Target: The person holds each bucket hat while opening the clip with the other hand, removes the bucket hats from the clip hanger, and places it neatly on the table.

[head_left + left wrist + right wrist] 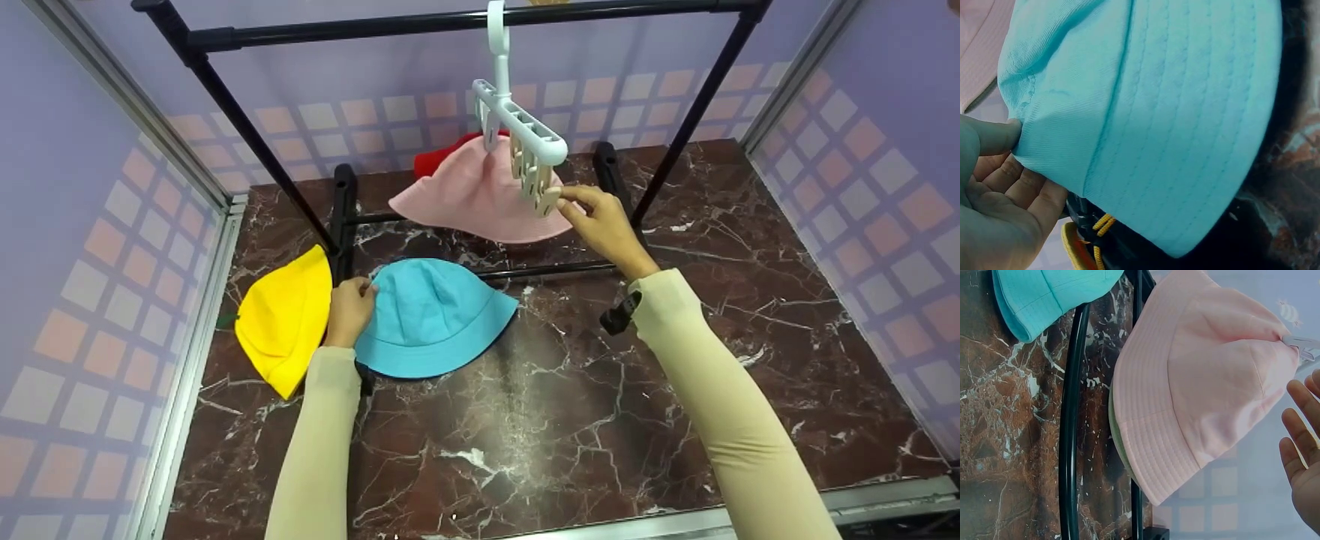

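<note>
**Blue hat [427, 315] pinched at left, beige clip [550, 201] at right**

A dark marble-patterned surface [555, 435] is stood on by a black rack [375, 28], from whose top bar a pale hanger [525, 129] is hung. The pink hat [472, 187] is held at its crown by one of the hanger's clips, and a red hat [435, 161] is partly hidden behind it. The blue hat is held tilted in front of the rack, near its left side; whether the surface is touched by its brim cannot be told. A yellow hat [289, 322] is seen on its side, just left of the left hand [351, 311]. By that hand, the blue hat's crown is pinched between thumb and fingers. By the right hand [604, 229], the beige clip at the hanger's near end is pinched between thumb and forefinger.
</note>
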Tool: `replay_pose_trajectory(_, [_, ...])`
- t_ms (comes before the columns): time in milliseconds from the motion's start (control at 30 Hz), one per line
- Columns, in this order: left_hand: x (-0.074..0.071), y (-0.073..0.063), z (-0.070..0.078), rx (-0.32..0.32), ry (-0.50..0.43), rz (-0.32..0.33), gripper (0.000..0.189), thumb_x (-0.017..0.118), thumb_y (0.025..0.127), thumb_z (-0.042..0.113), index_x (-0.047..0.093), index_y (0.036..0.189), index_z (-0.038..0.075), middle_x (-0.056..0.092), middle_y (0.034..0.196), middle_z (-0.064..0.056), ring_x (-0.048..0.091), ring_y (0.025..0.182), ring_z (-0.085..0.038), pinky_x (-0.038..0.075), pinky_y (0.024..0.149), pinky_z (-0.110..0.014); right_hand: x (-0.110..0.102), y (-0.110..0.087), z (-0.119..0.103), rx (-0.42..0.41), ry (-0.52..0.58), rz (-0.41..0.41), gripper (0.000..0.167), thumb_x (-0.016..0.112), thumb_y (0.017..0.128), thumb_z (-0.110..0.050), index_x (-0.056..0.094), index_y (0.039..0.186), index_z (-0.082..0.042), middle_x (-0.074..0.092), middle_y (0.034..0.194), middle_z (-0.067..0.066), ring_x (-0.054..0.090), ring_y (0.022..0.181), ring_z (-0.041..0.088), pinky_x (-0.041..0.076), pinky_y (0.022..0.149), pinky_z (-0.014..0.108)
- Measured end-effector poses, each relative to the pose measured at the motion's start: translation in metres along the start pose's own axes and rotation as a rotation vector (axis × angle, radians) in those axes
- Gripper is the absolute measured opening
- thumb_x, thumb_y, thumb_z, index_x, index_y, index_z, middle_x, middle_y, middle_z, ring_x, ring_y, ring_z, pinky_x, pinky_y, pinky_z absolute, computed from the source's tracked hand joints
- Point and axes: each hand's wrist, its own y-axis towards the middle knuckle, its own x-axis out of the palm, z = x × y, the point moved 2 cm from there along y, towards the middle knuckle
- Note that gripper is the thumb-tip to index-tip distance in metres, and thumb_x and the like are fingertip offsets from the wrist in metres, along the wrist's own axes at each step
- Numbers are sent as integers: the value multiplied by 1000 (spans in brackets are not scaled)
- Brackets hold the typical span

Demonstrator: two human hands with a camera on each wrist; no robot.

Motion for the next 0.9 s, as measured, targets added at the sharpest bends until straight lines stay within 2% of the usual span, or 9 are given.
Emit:
replay_pose_trajectory(133, [1, -2, -3, -30, -9, -19, 25, 53, 98, 9, 67, 106, -10, 64, 83, -23, 56, 72, -30, 46, 66, -37, 1, -1, 1, -2, -12, 6, 25, 61, 93, -9, 68, 113, 4, 68, 113, 21, 59, 104, 32, 43, 92, 39])
replay_pose_trajectory(267, [3, -3, -6, -55, -4, -30, 29, 52, 99, 11, 64, 115, -10, 66, 100, -27, 62, 86, -36, 51, 76, -45, 1, -2, 2, -1, -17, 7, 24, 62, 93, -9, 68, 113, 4, 68, 112, 21, 59, 100, 29, 42, 87, 35])
replay_pose_trajectory(500, [6, -6, -7, -48, 13, -31, 30, 52, 98, 11, 63, 117, -10, 67, 100, -28, 62, 82, -37, 50, 73, -46, 3, -3, 5, 2, -36, 11, 22, 62, 93, -10, 70, 110, 2, 70, 108, 18, 55, 90, 23, 39, 76, 26])
replay_pose_trajectory(667, [8, -7, -9, -72, 5, -56, 32, 51, 99, 12, 61, 121, -9, 66, 105, -28, 63, 86, -37, 51, 75, -46, 3, -4, 5, -11, -47, 10, 20, 62, 93, -10, 71, 107, 1, 70, 103, 17, 54, 87, 22, 38, 72, 25])
replay_pose_trajectory(767, [9, -8, -12, -82, -1, -66, 33, 50, 99, 11, 59, 123, -9, 65, 108, -29, 63, 88, -38, 51, 77, -47, 4, -5, 5, -2, -48, 10, 19, 61, 93, -10, 71, 106, 1, 70, 101, 18, 54, 86, 21, 38, 71, 23])
replay_pose_trajectory(900, [12, -9, -15, -81, 2, -69, 32, 50, 99, 9, 59, 123, -9, 65, 107, -30, 63, 85, -38, 50, 72, -46, 5, -6, 7, 16, -50, 14, 19, 62, 93, -9, 70, 105, 3, 69, 100, 19, 54, 87, 22, 39, 72, 21])
